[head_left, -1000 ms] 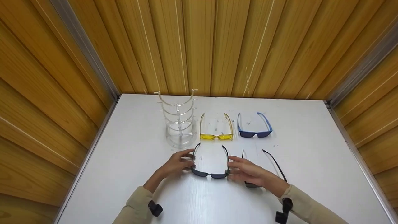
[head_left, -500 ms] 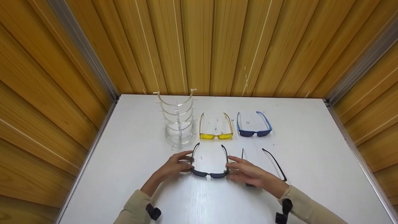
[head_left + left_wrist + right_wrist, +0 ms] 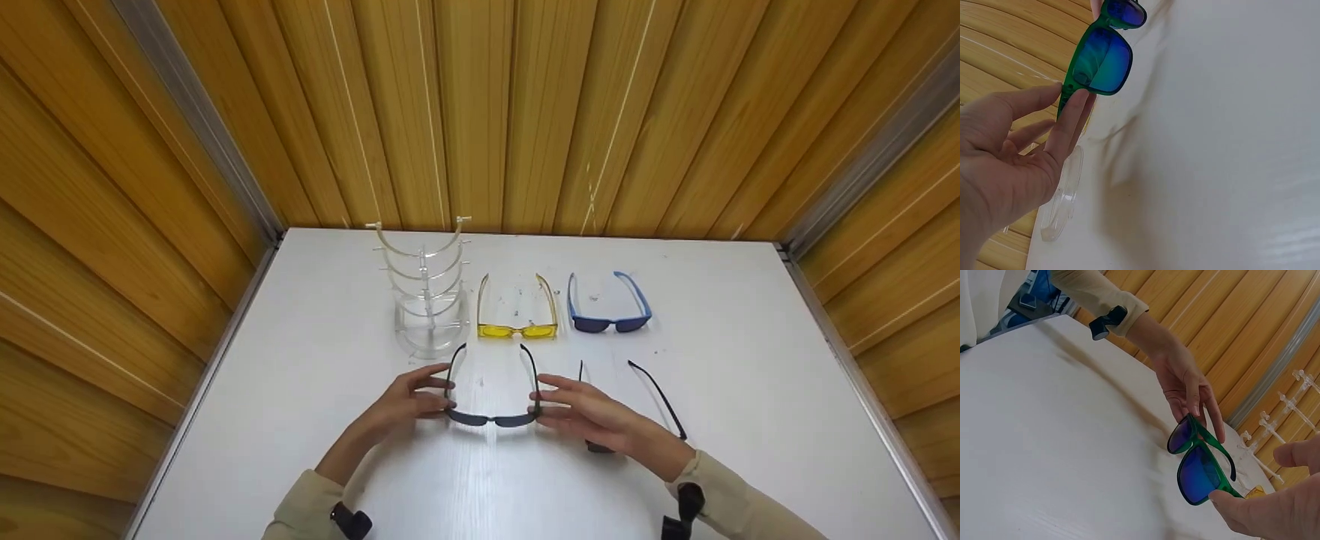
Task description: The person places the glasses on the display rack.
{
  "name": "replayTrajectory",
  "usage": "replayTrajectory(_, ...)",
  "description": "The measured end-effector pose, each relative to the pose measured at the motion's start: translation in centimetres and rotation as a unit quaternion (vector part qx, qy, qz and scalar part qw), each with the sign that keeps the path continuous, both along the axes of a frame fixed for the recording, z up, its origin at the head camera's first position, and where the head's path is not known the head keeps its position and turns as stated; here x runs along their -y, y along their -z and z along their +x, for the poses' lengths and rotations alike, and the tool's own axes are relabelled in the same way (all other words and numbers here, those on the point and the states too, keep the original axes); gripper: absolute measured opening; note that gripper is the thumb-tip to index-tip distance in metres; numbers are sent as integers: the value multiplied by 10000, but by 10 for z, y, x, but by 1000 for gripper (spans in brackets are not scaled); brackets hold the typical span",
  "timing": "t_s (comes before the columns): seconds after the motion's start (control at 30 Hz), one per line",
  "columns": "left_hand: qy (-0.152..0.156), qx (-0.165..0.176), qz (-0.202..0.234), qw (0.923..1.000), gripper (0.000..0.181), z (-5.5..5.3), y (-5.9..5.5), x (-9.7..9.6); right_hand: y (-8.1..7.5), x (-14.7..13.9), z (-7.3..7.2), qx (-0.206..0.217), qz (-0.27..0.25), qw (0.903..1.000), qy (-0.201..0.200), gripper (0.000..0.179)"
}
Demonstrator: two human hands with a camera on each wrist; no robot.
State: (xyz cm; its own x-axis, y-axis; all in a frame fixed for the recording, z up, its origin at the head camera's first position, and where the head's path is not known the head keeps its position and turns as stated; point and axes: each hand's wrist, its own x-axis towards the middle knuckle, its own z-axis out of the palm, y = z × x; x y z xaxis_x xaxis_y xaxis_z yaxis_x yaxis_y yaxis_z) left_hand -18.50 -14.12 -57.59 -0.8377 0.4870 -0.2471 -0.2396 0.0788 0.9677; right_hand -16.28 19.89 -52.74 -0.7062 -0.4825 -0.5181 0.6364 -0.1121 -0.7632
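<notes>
Pinching green sunglasses, both hands

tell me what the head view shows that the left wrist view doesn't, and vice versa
Only the head view: the blue-framed sunglasses, and the dark glasses partly hidden behind the right hand.
Only the left wrist view: the green and blue colours of the held sunglasses, which look dark from the head.
Both: the left hand holding that pair, the clear stand, the white table and the wood-look wall.
</notes>
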Motion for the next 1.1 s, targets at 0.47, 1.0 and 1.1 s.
replayTrajectory(0.47, -348, -61, 189, 9992, 71, 7, -20, 25, 0, 15, -7, -215, -550, 9982, 101, 68)
replayTrajectory(1.0, -713, -164, 411, 9965, 73, 2, -18, 38, 10, 36, -28, -418, -321, 9973, 511, 65)
replayTrajectory(1.1, -841, -126, 376, 9957, 73, 4, -17, 44, 12, 46, -31, -445, -260, 9973, 532, 66)
